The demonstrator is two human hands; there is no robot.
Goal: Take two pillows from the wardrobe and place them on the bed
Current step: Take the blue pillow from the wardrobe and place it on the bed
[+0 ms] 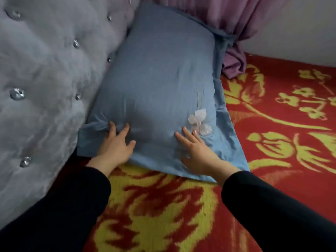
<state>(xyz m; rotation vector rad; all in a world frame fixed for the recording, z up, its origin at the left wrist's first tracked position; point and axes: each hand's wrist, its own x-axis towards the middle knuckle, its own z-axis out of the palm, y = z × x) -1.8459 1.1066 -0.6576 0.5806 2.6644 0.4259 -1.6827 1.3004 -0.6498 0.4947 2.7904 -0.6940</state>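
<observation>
One blue pillow (pixel 156 82) with a pale butterfly patch near its lower right corner lies on the bed (pixel 272 124), leaning against the grey tufted headboard (pixel 45 79). The bed wears a red blanket with yellow flowers. My left hand (pixel 117 144) lies flat on the pillow's lower left part, fingers spread. My right hand (pixel 196 150) presses flat on the lower right part, just beside the butterfly. Neither hand grips the fabric. No second pillow and no wardrobe are in view.
A purple curtain (pixel 236 24) hangs behind the pillow and bunches on the bed at the far corner. A pale wall (pixel 300 33) runs along the bed's far right side. The headboard has shiny buttons.
</observation>
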